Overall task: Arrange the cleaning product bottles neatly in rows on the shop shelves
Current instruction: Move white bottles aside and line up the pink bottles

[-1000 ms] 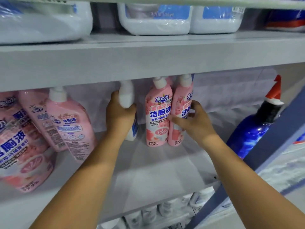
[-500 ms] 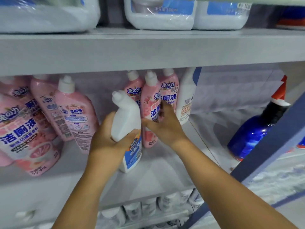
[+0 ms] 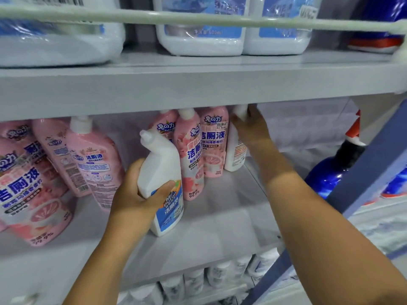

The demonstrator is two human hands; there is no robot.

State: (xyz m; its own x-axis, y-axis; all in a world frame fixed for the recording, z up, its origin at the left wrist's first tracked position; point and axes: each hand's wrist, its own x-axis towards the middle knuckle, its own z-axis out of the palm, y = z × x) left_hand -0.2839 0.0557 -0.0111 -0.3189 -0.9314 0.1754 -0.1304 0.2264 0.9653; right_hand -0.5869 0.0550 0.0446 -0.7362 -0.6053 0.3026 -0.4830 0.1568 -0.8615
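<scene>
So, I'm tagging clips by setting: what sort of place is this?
Most likely a shop aisle: tiered shelves carry many identical pink bottles, one with a price sticker, and shrink-wrapped white jugs above.

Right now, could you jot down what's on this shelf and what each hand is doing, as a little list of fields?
Left hand: gripping a white angled-neck bottle with a blue label
Right hand: on a second white bottle at the back of the shelf
Between them: three pink toilet cleaner bottles, upright
Left side: more pink bottles
Far right: blue spray bottle
</scene>
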